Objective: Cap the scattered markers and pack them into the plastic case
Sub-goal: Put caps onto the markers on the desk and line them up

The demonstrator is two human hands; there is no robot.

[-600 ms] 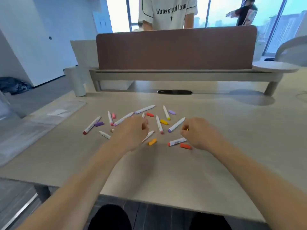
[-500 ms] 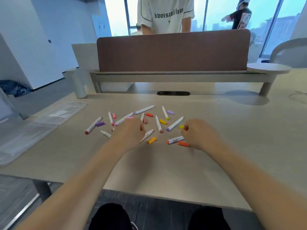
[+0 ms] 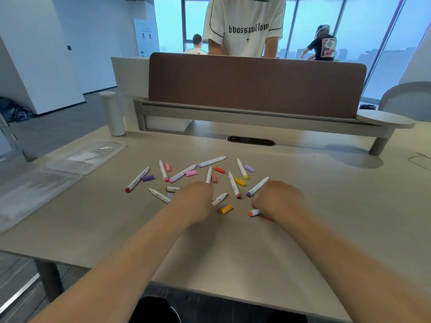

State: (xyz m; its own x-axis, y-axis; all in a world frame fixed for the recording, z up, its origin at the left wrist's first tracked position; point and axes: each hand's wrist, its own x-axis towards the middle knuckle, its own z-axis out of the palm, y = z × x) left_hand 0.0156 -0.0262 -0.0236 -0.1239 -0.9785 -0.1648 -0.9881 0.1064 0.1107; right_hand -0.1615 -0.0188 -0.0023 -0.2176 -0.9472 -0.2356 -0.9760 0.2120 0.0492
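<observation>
I'm looking down at the desk [image 3: 233,257], and both bare hands are sitting mid-frame at the near edge of the marker scatter. The left hand [image 3: 193,201] is showing me its back with the fingers curled under. A white marker [image 3: 209,174] is poking up just above its knuckles, but I can't tell whether the hand is pinching it or merely covering its lower end. The right hand [image 3: 279,199] is curled the same way, lying over an orange-ended marker [image 3: 253,213] whose coloured end is sticking out to the left, and I can't tell what those fingers are gripping either. Between the hands an orange cap [image 3: 226,209] is lying loose, with a yellow cap [image 3: 240,182] and a purple-ended marker [image 3: 257,186] just above it. Further left, a red-ended marker [image 3: 137,179] is lying beside a purple cap [image 3: 148,178]. The clear plastic case [image 3: 93,155] is sitting at the left of the frame, well apart from the pens. A brown divider panel [image 3: 256,85] is filling the upper centre, and a person in a white T-shirt [image 3: 245,26] is standing beyond it.
</observation>
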